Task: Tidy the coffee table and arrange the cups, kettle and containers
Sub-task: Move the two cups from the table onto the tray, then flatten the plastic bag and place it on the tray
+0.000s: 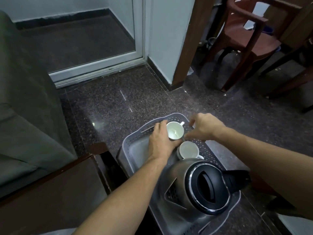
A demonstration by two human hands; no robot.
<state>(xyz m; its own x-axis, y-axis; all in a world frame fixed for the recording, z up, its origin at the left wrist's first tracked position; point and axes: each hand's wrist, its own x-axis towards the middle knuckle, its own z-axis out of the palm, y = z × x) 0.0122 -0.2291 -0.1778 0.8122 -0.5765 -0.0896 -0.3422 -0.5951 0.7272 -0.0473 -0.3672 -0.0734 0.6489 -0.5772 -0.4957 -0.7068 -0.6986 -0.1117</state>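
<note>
the left hand point(160, 141) has its fingers wrapped round the left side of a white ceramic cup point(175, 130), which sits upright and mouth-up at the far end of a grey perforated plastic tray point(126, 145). the right hand point(205, 127) hovers just beside the cup's right side with its fingers curled downward; i cannot tell whether they pinch the cup, touch the tray, or hold nothing. a second white ceramic cup point(188, 150) stands just nearer on the same tray, close to the first, and behind it the rounded stainless steel kettle with a black lid and handle point(203, 187) fills the near end. the held cup looks light, rigid and smooth-glazed, so it is likely slippery and would chip if knocked against its neighbour or the kettle's steel wall; a wrap round the body, as the left hand has now, seems secure, and the small loop handle on its far right side offers a second hold for turning it. the kettle is probably the heaviest piece and best lifted by its black handle, not the smooth body. the tray, thin and pierced, may flex if lifted from one end with the kettle on it, so both ends should be supported.
</note>
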